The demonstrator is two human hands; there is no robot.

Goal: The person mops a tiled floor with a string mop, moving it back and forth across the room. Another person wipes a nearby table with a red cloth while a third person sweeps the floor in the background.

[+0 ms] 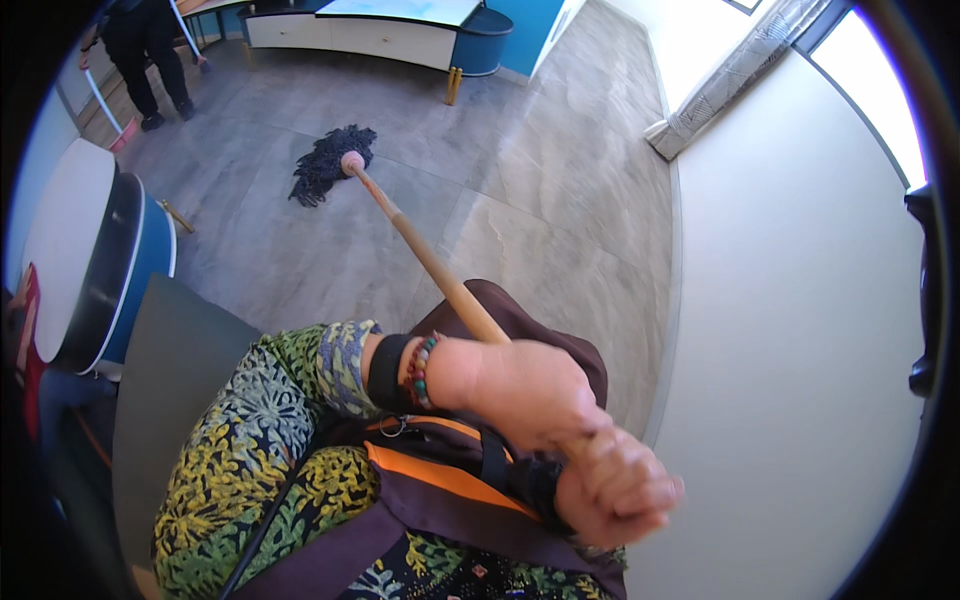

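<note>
A string mop lies ahead, its dark yarn head (330,165) spread on the grey tiled floor. From a pinkish socket (352,163), the wooden mop handle (435,262) slants back towards my body. My left hand (525,390), with a beaded bracelet and a black band at the wrist, is closed around the upper handle. Just beyond it, my right hand (619,487) is clenched in line with the handle, slightly blurred. Both fists hide the handle's top end. Below my forearms are a dark apron with orange trim (450,476) and a patterned sleeve (247,420).
A low cabinet (352,37) on gold legs stands ahead. At far left, a person in dark trousers (146,60) holds a long-handled dustpan (124,135). A blue-sided table (71,240) stands left, with another person's hand and red cloth (31,337) there. A white wall (780,300) borders my right.
</note>
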